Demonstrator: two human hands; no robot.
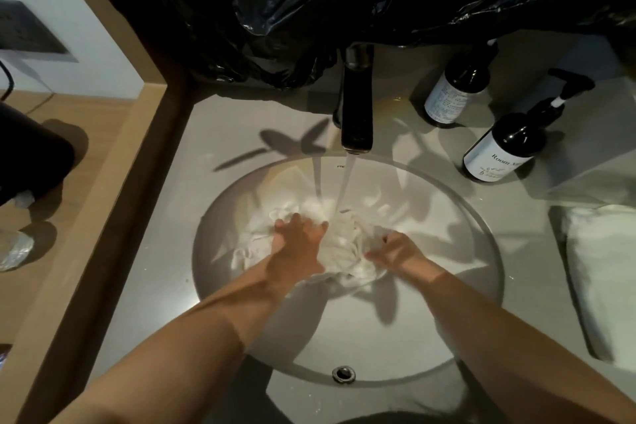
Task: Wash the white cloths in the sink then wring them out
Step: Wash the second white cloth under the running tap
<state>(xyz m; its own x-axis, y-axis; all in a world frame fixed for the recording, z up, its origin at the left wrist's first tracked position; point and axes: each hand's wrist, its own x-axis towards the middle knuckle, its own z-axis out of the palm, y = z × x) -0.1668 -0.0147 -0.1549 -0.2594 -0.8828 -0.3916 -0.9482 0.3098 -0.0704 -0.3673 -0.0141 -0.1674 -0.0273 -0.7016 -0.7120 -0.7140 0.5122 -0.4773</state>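
Observation:
A wet bundle of white cloths lies in the middle of the round white sink. Water runs from the dark tap straight onto the bundle. My left hand presses flat on the left side of the cloths, fingers spread. My right hand is closed on the right edge of the cloths, gripping a fold. Part of the cloth is hidden under both hands.
Two dark bottles with white labels, one plain and one with a pump, stand on the counter at the back right. A folded white towel lies at the right edge. Black plastic sheeting hangs behind the tap. A wooden ledge runs along the left.

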